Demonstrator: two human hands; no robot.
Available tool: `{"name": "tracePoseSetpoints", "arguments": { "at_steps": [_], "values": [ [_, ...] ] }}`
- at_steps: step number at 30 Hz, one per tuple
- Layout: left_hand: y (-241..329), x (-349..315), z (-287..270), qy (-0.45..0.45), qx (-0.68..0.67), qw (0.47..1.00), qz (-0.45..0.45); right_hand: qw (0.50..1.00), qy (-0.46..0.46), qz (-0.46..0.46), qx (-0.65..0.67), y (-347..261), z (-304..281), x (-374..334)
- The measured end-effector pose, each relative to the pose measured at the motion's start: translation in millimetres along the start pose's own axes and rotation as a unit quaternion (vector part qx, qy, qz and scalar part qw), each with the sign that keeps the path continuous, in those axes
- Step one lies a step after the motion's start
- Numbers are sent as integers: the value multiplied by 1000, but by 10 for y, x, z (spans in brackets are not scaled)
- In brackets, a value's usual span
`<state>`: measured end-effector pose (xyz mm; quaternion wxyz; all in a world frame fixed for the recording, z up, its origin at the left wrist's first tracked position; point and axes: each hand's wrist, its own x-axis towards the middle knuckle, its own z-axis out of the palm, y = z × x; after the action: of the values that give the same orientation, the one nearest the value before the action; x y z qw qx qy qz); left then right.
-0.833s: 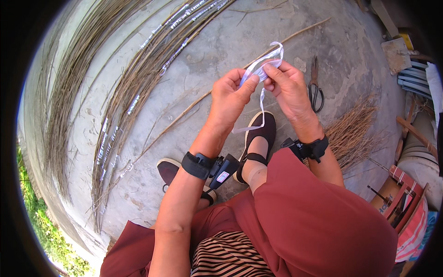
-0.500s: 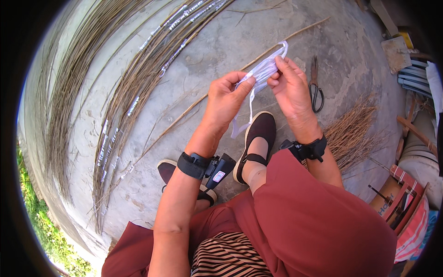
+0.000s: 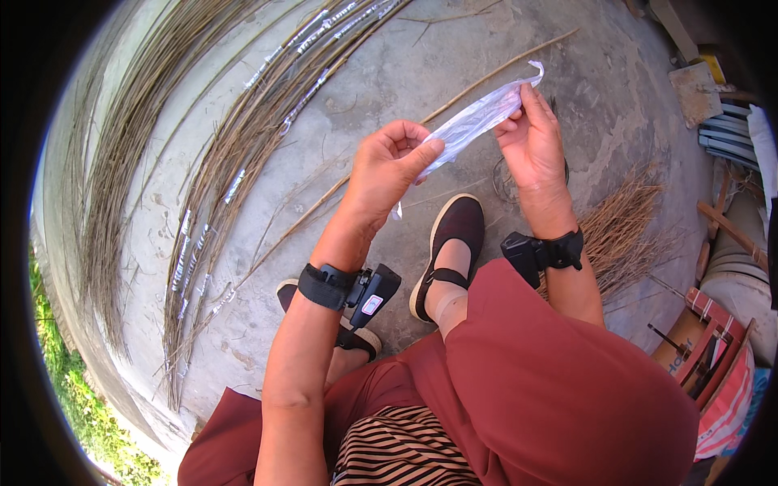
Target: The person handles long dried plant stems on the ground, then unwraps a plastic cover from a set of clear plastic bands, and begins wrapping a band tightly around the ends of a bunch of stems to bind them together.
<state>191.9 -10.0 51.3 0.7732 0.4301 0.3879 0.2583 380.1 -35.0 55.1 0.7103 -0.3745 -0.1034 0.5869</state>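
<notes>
Above the grey floor [image 3: 421, 73], both hands pinch a clear plastic strip [image 3: 474, 121]. Left hand [image 3: 387, 172] grips its low end, right hand [image 3: 532, 139] its top end, over a dark shoe [image 3: 458, 223].

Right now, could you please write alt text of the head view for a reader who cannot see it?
A seated person's left hand and right hand stretch a clear plastic strip between them above a concrete floor. Long bundles of dry sticks lie to the left, and a small brush of twigs lies at the right.
</notes>
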Motion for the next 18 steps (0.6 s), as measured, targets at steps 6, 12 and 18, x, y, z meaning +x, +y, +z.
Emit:
{"name": "tracePoseSetpoints", "arguments": {
  "at_steps": [6,12,18],
  "values": [
    [-14,-43,18,58,-30,998,6,971,-17,153,-186,151,209,-229],
    [-8,-41,40,73,-27,997,18,966,-24,126,-225,261,138,-249],
    [-78,-33,22,105,-24,994,29,962,-30,140,-231,260,242,-258]
  ]
}}
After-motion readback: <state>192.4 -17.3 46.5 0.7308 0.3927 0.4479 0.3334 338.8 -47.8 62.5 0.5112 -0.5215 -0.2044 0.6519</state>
